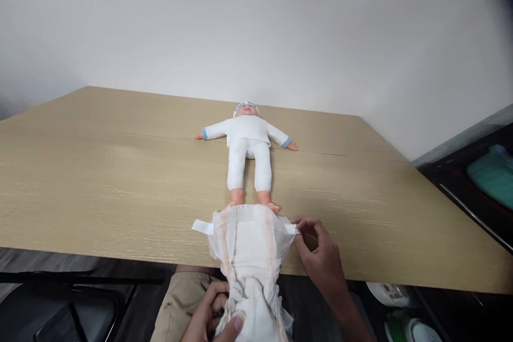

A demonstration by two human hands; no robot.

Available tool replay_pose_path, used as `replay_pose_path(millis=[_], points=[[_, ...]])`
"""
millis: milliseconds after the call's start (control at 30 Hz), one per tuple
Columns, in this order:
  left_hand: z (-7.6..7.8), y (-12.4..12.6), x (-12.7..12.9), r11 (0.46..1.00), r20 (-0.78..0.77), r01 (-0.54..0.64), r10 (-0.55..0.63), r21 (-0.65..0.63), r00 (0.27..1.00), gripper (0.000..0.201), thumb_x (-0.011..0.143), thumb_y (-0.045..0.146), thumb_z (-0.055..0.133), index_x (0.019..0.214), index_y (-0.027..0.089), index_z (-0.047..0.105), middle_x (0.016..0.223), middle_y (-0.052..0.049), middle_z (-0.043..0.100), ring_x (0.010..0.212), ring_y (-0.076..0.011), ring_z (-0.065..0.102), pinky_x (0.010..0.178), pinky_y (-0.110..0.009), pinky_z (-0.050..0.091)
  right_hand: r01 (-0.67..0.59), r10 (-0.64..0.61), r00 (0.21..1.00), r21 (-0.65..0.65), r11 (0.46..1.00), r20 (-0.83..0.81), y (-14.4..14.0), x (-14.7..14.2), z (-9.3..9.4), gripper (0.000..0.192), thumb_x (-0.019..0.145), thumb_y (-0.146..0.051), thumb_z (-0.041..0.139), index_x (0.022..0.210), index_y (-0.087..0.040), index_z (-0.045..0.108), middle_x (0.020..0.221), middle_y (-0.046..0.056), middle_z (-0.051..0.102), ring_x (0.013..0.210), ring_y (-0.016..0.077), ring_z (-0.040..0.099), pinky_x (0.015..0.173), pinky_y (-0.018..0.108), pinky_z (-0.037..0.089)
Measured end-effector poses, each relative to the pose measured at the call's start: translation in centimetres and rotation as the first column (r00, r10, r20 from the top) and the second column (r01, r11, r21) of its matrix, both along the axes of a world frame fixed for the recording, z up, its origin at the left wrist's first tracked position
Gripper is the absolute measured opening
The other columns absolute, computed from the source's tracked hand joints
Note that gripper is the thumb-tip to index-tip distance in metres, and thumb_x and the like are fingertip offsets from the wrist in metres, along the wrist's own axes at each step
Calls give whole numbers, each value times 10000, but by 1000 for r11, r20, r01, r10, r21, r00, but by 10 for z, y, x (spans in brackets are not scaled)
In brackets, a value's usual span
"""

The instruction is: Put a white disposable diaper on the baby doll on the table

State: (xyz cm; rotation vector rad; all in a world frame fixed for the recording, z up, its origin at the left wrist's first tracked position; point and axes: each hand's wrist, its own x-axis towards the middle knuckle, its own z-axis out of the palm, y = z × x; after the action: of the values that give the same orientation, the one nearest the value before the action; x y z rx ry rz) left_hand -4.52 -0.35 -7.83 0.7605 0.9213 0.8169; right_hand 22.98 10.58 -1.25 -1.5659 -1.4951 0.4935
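Observation:
A white diaper [250,246] lies opened out, its upper part on the table's front edge and its lower part hanging toward my lap. My right hand [318,251] pinches the fastening tab on its right side. Down at the lower end, my left hand [214,312] grips the gathered left edge, thumb on top. The left fastening tab [202,226] sticks out unfolded over the table. Just beyond the diaper, a baby doll [249,155] in a white outfit with blue cuffs lies on its back, arms spread, feet close to the diaper's top edge.
The wood-grain table [132,171] meets a pale wall [224,37] at the back. A black chair [60,310] stands below at the left. Round containers [411,326] sit low at the right, and a dark unit [476,181] holds something green.

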Motion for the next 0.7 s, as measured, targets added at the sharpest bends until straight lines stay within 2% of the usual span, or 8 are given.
replay_pose_path(millis=[100, 233, 367, 433, 467, 567, 633, 700], points=[[0, -1, 0, 1000, -16, -5, 5, 5, 1000, 644, 865, 712, 806, 1293, 280, 590, 938, -2, 668, 773, -138, 613, 901, -308, 511, -11, -4, 988, 96, 995, 154, 6, 10, 1, 81, 932, -221, 610, 991, -257, 654, 1031, 44, 783, 997, 239, 756, 905, 377, 587], [3, 2, 1, 999, -15, 1, 0, 42, 1000, 633, 860, 717, 806, 1245, 255, 607, 940, -19, 651, 795, -153, 612, 897, -323, 511, -94, 12, 917, 185, 978, 400, 3, 27, 5, 203, 987, -171, 540, 1028, -259, 718, 1106, 62, 786, 1065, 266, 728, 953, 438, 574], [8, 4, 3, 999, -7, 10, -9, 31, 1000, 602, 870, 698, 807, 1229, 256, 613, 989, -41, 690, 815, -160, 634, 877, -313, 512, -54, -58, 873, 213, 976, 485, -17, 13, 16, 481, 974, -70, 414, 1333, -252, 678, 1263, 83, 764, 1189, 285, 696, 1036, 506, 561], [8, 3, 4, 1000, -6, 11, -11, 23, 1000, 601, 875, 691, 807, 1248, 265, 608, 1013, -46, 713, 833, -164, 649, 875, -304, 513, -126, 32, 877, 164, 978, 480, -27, -14, 24, 545, 996, -87, 430, 1489, -252, 591, 1388, 94, 724, 1314, 284, 653, 1101, 515, 552], [8, 2, 4, 1000, -7, 12, -12, 23, 1000, 605, 878, 691, 805, 1262, 269, 604, 1015, -45, 720, 850, -168, 659, 875, -298, 513, -215, 140, 866, 105, 971, 479, -30, -31, 28, 572, 1014, -110, 448, 1561, -254, 534, 1484, 97, 677, 1408, 282, 602, 1159, 518, 529], [3, 1, 0, 999, -49, 28, -26, 46, 998, 614, 903, 697, 772, 1313, 276, 595, 1012, -44, 728, 926, -192, 684, 886, -291, 521, -431, 418, 755, -99, 897, 505, -28, -76, 34, 588, 1070, -252, 530, 1653, -283, 455, 1693, 65, 504, 1592, 282, 424, 1280, 525, 449], [1, 4, -7, 990, -165, 99, -83, 96, 983, 598, 939, 667, 743, 1370, 283, 590, 1044, -55, 743, 981, -218, 698, 913, -307, 535, -457, 476, 716, -173, 873, 511, -22, -93, 31, 619, 1088, -341, 555, 1688, -300, 405, 1763, 43, 402, 1638, 284, 347, 1311, 535, 415], [6, 10, -19, 960, -366, 224, -151, 167, 919, 587, 938, 578, 777, 1421, 292, 605, 1115, -74, 771, 1057, -261, 709, 961, -337, 542, -446, 481, 706, -202, 872, 519, -17, -99, 24, 688, 1092, -368, 557, 1731, -323, 305, 1801, 28, 321, 1660, 290, 300, 1318, 554, 401]])
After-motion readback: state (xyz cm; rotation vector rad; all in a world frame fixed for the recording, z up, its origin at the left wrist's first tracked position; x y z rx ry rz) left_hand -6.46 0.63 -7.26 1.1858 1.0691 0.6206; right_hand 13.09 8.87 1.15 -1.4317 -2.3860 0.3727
